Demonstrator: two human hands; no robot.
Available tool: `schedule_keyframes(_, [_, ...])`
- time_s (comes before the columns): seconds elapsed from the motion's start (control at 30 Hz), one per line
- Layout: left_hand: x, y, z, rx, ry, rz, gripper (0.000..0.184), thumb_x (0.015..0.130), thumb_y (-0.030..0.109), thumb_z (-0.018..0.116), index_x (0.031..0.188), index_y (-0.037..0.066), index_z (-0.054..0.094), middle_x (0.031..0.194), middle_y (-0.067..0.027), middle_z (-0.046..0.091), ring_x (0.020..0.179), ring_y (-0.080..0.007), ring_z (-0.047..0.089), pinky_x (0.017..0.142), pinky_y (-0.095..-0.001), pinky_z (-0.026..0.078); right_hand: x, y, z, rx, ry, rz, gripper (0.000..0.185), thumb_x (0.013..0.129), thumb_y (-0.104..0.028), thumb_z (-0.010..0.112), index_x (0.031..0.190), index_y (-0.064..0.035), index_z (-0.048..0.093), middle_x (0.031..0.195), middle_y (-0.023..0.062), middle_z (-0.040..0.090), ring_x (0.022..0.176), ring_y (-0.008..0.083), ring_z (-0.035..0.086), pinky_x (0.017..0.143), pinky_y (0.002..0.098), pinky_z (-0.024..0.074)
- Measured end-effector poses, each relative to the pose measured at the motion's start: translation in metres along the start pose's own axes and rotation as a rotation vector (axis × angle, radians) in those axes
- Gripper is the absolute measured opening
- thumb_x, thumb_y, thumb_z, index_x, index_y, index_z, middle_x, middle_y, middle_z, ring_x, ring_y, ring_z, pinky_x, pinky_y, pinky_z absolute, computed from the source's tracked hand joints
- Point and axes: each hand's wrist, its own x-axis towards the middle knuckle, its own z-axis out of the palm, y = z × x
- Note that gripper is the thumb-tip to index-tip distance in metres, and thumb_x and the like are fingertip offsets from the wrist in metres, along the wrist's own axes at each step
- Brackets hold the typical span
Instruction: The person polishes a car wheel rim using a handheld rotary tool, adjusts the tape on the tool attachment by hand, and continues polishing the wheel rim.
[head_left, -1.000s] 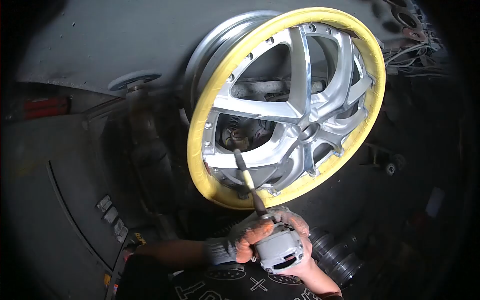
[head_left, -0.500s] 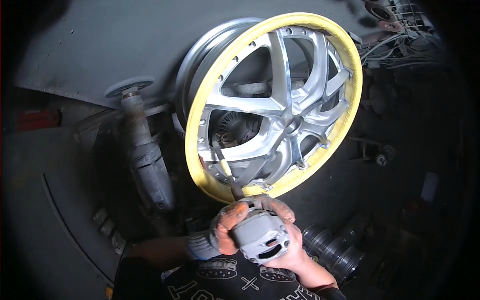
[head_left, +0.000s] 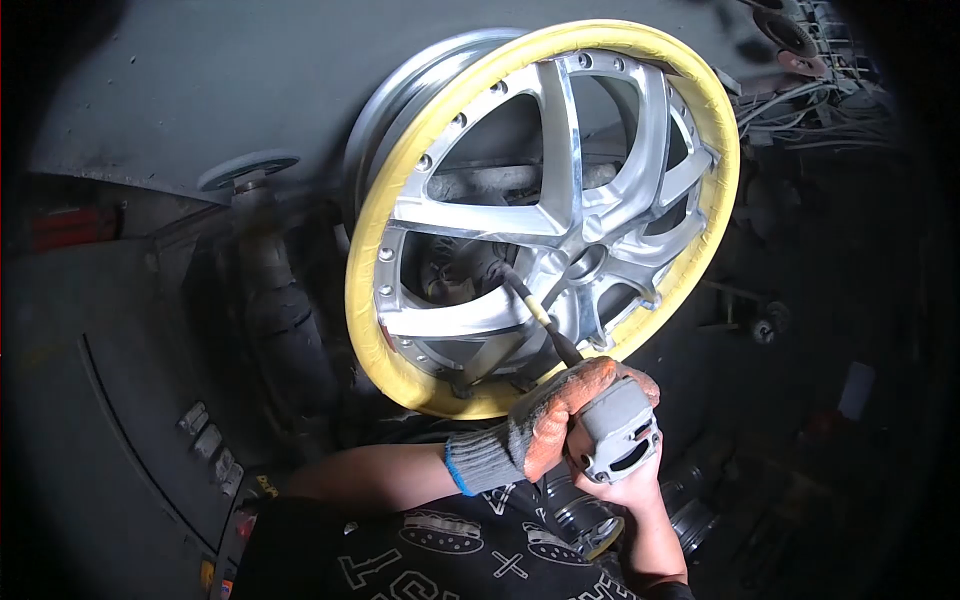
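My left hand [head_left: 550, 415], in a grey and orange glove, is wrapped round the neck of a grey power tool [head_left: 612, 425]. Below and to the right, my right hand [head_left: 625, 488] grips the same tool's body; its fingers are partly hidden behind it. From the tool a thin shaft with a yellow band [head_left: 534, 308] reaches up to the wheel. Its tip lies at a lower-left spoke, near the hub; whether it touches cannot be made out. The silver wheel [head_left: 570, 160] stands tilted, with yellow tape [head_left: 375, 260] around its rim.
Another power tool with a round disc [head_left: 250, 168] stands to the left of the wheel. Dark round parts [head_left: 690, 520] lie at the lower right, and cables [head_left: 800, 105] hang at the upper right. Small metal blocks [head_left: 208, 442] lie at the lower left.
Both hands and the power tool have moved right and slightly up. The shaft's tip has shifted from the spoke's outer part toward the hub.
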Motion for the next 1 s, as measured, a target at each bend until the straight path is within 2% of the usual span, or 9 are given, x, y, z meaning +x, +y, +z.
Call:
schedule_keyframes(0.03, [0.002, -0.001, -0.002, 0.000, 0.004, 0.001, 0.046, 0.102, 0.043, 0.046, 0.116, 0.002, 0.062, 0.109, -0.0077, 0.065, 0.102, -0.0129, 0.060, 0.094, -0.0283, 0.045, 0.000, 0.003, 0.000, 0.003, -0.003, 0.001, 0.077, 0.048, -0.023, 0.091, 0.113, 0.0018, 0.059, 0.096, 0.0127, 0.069, 0.084, 0.0240, 0.070, 0.080, 0.0338, 0.0553])
schedule_keyframes(0.1, [0.002, -0.003, -0.006, 0.072, 0.025, 0.012, 0.065, 0.098, 0.053, 0.043, 0.118, -0.006, 0.060, 0.124, -0.0177, 0.060, 0.113, -0.0233, 0.061, 0.100, -0.0370, 0.047, 0.000, 0.005, 0.001, 0.049, 0.002, 0.031, 0.072, 0.048, -0.023, 0.091, 0.110, 0.0009, 0.060, 0.095, 0.0122, 0.069, 0.082, 0.0235, 0.071, 0.078, 0.0342, 0.0556])
schedule_keyframes(0.43, [-0.038, 0.005, -0.001, 0.131, 0.044, 0.011, 0.070, 0.091, 0.055, 0.051, 0.119, -0.010, 0.057, 0.125, -0.0219, 0.059, 0.113, -0.0264, 0.061, 0.100, -0.0362, 0.046, -0.003, -0.035, 0.012, -0.004, -0.111, -0.067, 0.071, 0.051, -0.018, 0.089, 0.112, 0.0032, 0.060, 0.099, 0.0170, 0.069, 0.088, 0.0314, 0.071, 0.080, 0.0377, 0.0558])
schedule_keyframes(0.47, [-0.045, 0.004, -0.002, 0.106, 0.075, -0.011, 0.072, 0.089, 0.055, 0.052, 0.120, -0.011, 0.056, 0.127, -0.0240, 0.058, 0.113, -0.0276, 0.060, 0.101, -0.0359, 0.045, -0.004, -0.040, 0.016, 0.015, -0.084, -0.059, 0.074, 0.049, -0.025, 0.092, 0.111, 0.0029, 0.061, 0.102, 0.0128, 0.070, 0.092, 0.0238, 0.070, 0.086, 0.0364, 0.0537])
schedule_keyframes(0.6, [-0.071, 0.015, 0.003, 0.103, 0.093, 0.006, 0.080, 0.087, 0.056, 0.054, 0.125, -0.014, 0.052, 0.129, -0.0269, 0.056, 0.116, -0.0291, 0.059, 0.101, -0.0363, 0.045, -0.003, -0.059, 0.036, -0.046, -0.074, -0.188, 0.069, 0.050, -0.020, 0.090, 0.109, 0.0040, 0.062, 0.099, 0.0164, 0.069, 0.087, 0.0312, 0.071, 0.081, 0.0384, 0.0550])
schedule_keyframes(0.7, [-0.092, 0.025, 0.008, 0.027, 0.136, -0.062, 0.084, 0.085, 0.058, 0.055, 0.126, -0.015, 0.051, 0.129, -0.0279, 0.056, 0.117, -0.0297, 0.059, 0.102, -0.0362, 0.045, -0.004, -0.071, 0.049, -0.004, -0.074, -0.190, 0.071, 0.050, -0.020, 0.090, 0.110, 0.0043, 0.060, 0.099, 0.0171, 0.068, 0.088, 0.0327, 0.071, 0.081, 0.0390, 0.0549])
schedule_keyframes(0.73, [-0.093, 0.025, 0.008, 0.021, 0.080, 0.002, 0.065, 0.093, 0.050, 0.050, 0.123, -0.007, 0.057, 0.120, -0.0164, 0.063, 0.106, -0.0200, 0.062, 0.095, -0.0324, 0.048, -0.004, -0.073, 0.054, 0.008, -0.072, -0.203, 0.072, 0.050, -0.020, 0.090, 0.111, 0.0046, 0.059, 0.100, 0.0175, 0.068, 0.089, 0.0334, 0.070, 0.082, 0.0394, 0.0549])
schedule_keyframes(0.83, [-0.102, 0.037, 0.005, 0.053, 0.066, 0.005, 0.069, 0.092, 0.053, 0.049, 0.122, -0.008, 0.057, 0.120, -0.0175, 0.062, 0.106, -0.0219, 0.063, 0.095, -0.0328, 0.048, -0.004, -0.081, 0.065, 0.044, -0.121, -0.210, 0.079, 0.056, -0.015, 0.089, 0.122, 0.0079, 0.053, 0.112, 0.0218, 0.066, 0.102, 0.0364, 0.068, 0.089, 0.0424, 0.0540])
schedule_keyframes(1.0, [-0.102, 0.038, 0.005, 0.197, 0.105, 0.079, 0.071, 0.092, 0.056, 0.046, 0.119, -0.009, 0.059, 0.119, -0.0189, 0.063, 0.105, -0.0239, 0.063, 0.096, -0.0331, 0.048, 0.001, -0.082, 0.072, 0.001, -0.118, -0.194, 0.078, 0.056, -0.017, 0.090, 0.122, 0.0047, 0.055, 0.108, 0.0206, 0.067, 0.099, 0.0376, 0.068, 0.087, 0.0432, 0.0548])
